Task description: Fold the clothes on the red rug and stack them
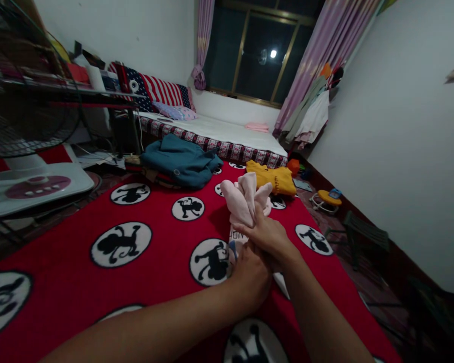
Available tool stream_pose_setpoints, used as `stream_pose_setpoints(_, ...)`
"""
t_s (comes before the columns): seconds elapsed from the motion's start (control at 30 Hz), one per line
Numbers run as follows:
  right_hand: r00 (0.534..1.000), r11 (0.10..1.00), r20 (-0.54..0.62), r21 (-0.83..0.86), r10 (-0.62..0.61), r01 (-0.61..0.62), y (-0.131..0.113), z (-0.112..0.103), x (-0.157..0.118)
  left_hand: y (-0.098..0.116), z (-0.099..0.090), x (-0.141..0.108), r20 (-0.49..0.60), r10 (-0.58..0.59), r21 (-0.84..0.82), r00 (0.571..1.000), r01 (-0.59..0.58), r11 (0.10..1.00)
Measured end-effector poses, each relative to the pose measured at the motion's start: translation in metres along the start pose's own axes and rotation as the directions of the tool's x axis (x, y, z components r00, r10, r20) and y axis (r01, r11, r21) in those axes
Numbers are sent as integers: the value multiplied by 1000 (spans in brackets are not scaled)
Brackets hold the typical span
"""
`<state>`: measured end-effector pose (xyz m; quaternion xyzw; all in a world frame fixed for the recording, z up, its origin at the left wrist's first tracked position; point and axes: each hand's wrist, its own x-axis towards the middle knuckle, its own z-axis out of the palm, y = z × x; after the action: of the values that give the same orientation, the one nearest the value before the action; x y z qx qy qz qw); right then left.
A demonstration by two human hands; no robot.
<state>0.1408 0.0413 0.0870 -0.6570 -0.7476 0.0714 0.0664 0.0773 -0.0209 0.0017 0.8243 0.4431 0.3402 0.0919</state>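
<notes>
One pink cloth (pixel 243 202), bunched up: our right hand (pixel 271 235) grips it below the flared top, our left hand (pixel 250 275) is closed on the part nearer us, touching the right. We have it over the red blanket (pixel 162 282); can't tell if it touches down. Yellow garment (pixel 275 179) lies just beyond, teal garment (pixel 181 159) farther left.
</notes>
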Motion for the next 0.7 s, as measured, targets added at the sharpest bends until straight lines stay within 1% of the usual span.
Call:
stream_pose_setpoints(0.07, 1000, 999, 3, -32, 14, -14, 5, 5, 10, 4, -9, -10, 74, 120, 28, 990, -123, 992)
stream_pose_setpoints(0.1, 999, 999, -12, -31, 34, -35, 10, 8, 15, 6, -17, -12, 110, 196, 1, 974, -197, 980)
stream_pose_setpoints(0.13, 997, 998, -46, -12, 62, -62, 16, 12, 20, 6, -26, -11, 127, 265, -61, 956, -259, 964)
stream_pose_setpoints(0.17, 992, 996, -93, 30, 90, -88, 23, 17, 23, 5, -35, -8, 110, 309, -156, 945, -291, 944)
stream_pose_setpoints(0.2, 983, 990, -144, 102, 110, -96, 31, 23, 25, 1, -43, -2, 49, 315, -257, 948, -293, 921)
stream_pose_setpoints(0.23, 973, 975, -196, 206, 122, -81, 39, 30, 26, -5, -51, 6, -48, 274, -346, 960, -274, 897)
stream_pose_setpoints(0.27, 961, 941, -242, 336, 136, -48, 46, 37, 25, -13, -57, 16, -161, 190, -413, 969, -241, 878)
stream_pose_setpoints(0.3, 949, 879, -276, 477, 152, -2, 53, 43, 23, -24, -61, 27, -270, 83, -448, 959, -201, 871)
stream_pose_setpoints(0.33, 940, 793, -294, 607, 174, 43, 59, 50, 19, -38, -64, 37, -361, -19, -448, 933, -156, 880)
stream_pose_setpoints(0.37, 929, 700, -305, 710, 209, 76, 64, 54, 14, -52, -64, 45, -421, -98, -416, 902, -96, 904)
stream_pose_setpoints(0.4, 913, 623, -315, 777, 258, 92, 68, 57, 9, -68, -62, 52, -445, -157, -356, 882, -14, 934)
stream_pose_setpoints(0.43, 891, 580, -328, 809, 313, 94, 71, 56, 5, -83, -59, 57, -426, -210, -276, 880, 95, 957)
stream_pose_setpoints(0.47, 862, 573, -353, 814, 363, 92, 74, 52, 1, -96, -53, 59, -369, -268, -184, 890, 213, 960)
stream_pose_setpoints(0.5, 827, 597, -396, 796, 398, 94, 77, 44, 0, -108, -46, 60, -297, -321, -94, 899, 307, 947)
stream_pose_setpoints(0.53, 789, 641, -454, 760, 413, 102, 80, 33, 2, -116, -39, 59, -222, -346, -13, 912, 352, 936)
stream_pose_setpoints(0.57, 753, 695, -519, 710, 405, 116, 84, 19, 7, -122, -32, 58, -150, -341, 49, 928, 351, 935)
stream_pose_setpoints(0.6, 716, 749, -585, 649, 380, 133, 88, 2, 17, -125, -25, 56, -94, -305, 86, 948, 313, 946)
stream_pose_setpoints(0.63, 678, 800, -649, 581, 345, 149, 93, -17, 32, -126, -21, 55, -54, -254, 104, 966, 259, 960)
stream_pose_setpoints(0.67, 646, 844, -701, 512, 304, 158, 98, -37, 50, -126, -17, 53, -31, -208, 104, 978, 210, 972)
stream_pose_setpoints(0.7, 601, 878, -749, 453, 279, 157, 103, -56, 72, -125, -16, 53, -16, -179, 94, 984, 179, 979)
